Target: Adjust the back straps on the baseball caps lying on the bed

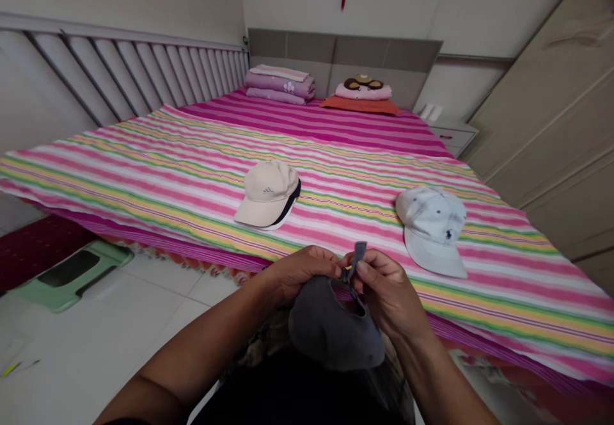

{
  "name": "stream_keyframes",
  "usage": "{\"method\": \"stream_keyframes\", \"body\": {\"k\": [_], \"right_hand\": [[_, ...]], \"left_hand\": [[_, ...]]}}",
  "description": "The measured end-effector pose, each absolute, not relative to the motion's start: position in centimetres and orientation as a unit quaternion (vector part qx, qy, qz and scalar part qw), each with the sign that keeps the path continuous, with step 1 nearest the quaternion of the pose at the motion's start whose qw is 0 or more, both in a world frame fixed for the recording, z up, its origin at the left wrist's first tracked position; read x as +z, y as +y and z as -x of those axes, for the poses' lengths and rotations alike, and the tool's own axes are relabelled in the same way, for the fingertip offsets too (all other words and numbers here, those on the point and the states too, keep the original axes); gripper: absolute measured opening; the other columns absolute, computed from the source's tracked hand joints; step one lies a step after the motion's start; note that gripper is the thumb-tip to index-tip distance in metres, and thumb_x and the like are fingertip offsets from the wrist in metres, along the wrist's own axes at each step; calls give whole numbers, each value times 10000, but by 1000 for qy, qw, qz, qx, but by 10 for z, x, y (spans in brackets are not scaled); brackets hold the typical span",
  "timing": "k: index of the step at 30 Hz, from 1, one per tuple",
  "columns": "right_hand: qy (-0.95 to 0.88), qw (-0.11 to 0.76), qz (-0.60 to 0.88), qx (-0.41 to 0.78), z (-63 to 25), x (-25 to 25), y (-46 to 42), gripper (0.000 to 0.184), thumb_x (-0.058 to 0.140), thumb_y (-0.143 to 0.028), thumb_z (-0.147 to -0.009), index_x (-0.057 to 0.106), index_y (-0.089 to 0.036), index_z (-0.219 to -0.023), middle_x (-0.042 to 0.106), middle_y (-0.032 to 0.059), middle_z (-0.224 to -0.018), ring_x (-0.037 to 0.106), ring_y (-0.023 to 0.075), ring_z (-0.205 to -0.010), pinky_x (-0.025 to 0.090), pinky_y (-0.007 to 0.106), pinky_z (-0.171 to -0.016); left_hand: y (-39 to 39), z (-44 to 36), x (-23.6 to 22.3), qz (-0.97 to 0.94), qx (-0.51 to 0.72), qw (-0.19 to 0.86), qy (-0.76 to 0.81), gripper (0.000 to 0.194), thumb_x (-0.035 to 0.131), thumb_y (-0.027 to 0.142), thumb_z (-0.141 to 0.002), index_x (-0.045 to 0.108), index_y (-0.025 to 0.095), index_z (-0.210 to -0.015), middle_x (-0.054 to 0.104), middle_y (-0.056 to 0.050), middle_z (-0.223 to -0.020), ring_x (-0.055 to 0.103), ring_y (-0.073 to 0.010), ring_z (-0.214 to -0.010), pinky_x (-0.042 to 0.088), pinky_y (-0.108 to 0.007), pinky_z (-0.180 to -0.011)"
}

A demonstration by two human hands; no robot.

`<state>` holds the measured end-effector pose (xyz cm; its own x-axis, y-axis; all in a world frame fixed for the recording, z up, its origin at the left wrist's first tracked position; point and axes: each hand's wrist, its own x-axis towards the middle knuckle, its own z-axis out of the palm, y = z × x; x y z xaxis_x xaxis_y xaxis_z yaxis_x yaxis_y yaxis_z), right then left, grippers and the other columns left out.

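Observation:
A dark grey cap (330, 335) hangs in front of my body, its back opening and strap turned up toward the bed. My left hand (307, 271) is closed on the cap's edge beside the buckle. With thumb and fingers, my right hand (384, 284) pinches the grey strap (359, 255), whose loose end sticks upward. On the bed ahead lies a beige cap (268, 188), stacked over a dark one and a white one that show only at the rim. A pale cap (434, 226) with a small dark emblem sits to the right.
The bed has a striped sheet (192, 162). Folded purple bedding (278, 84) and a pink pillow (362, 92) lie by the headboard (336, 54). A green stool (77, 278) stands on the floor at left; a white nightstand (453, 134) is at back right.

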<state>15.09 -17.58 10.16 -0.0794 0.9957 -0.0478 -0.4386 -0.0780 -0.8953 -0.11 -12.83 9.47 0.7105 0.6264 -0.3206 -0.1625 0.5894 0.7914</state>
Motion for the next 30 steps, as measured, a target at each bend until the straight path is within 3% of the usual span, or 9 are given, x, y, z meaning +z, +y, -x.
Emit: {"method": "stream_keyframes", "body": {"k": [3,6,15,19,23,26,30], "right_hand": [[-350,575,358,647,-151,105,-176,197,760,-295,-616,617,-171,-670,637,-8,-657,475,47,-455,379,165,-459],[-338,570,367,653,-151,107,-174,224,760,-320,-614,612,-177,-703,612,-25,-570,478,47,-410,362,145,-408],[-326,562,441,619,-151,109,-174,248,805,-254,-501,614,-170,-635,513,-76,-456,330,6,-292,199,133,-299],[-360,539,463,605,-153,105,-173,217,784,-286,-533,649,-154,-638,567,-32,-490,359,26,-342,236,165,-340],[-411,518,461,592,-156,100,-172,259,748,-351,-604,626,-135,-530,488,-34,-408,366,47,-382,245,188,-381],[-418,519,471,578,-157,98,-171,221,753,-343,-603,653,-146,-605,515,-36,-449,376,52,-398,251,190,-391],[-428,508,480,573,-157,99,-170,216,745,-337,-612,640,-149,-615,520,-40,-460,382,53,-406,268,186,-400]], "left_hand": [[-129,2,95,-390,249,834,301,196,719,221,-515,580,99,-581,522,16,-491,415,-54,-423,278,-200,-458],[-130,3,91,-382,253,842,286,212,737,228,-522,592,101,-611,546,5,-540,460,-70,-468,314,-202,-479],[-133,4,83,-368,268,845,281,214,742,218,-543,580,104,-624,534,21,-498,425,-46,-399,288,-178,-430],[-133,2,83,-369,266,846,279,217,742,225,-542,576,106,-616,540,20,-494,435,-53,-394,292,-180,-426],[-134,1,82,-371,276,839,286,210,738,232,-555,581,108,-619,525,26,-486,419,-50,-390,282,-184,-423],[-135,1,80,-379,299,827,288,188,730,220,-571,588,111,-624,526,25,-499,428,-51,-419,293,-184,-445],[-135,0,78,-403,341,811,252,138,712,179,-586,594,112,-612,592,-11,-647,515,-80,-557,365,-201,-543]]}}
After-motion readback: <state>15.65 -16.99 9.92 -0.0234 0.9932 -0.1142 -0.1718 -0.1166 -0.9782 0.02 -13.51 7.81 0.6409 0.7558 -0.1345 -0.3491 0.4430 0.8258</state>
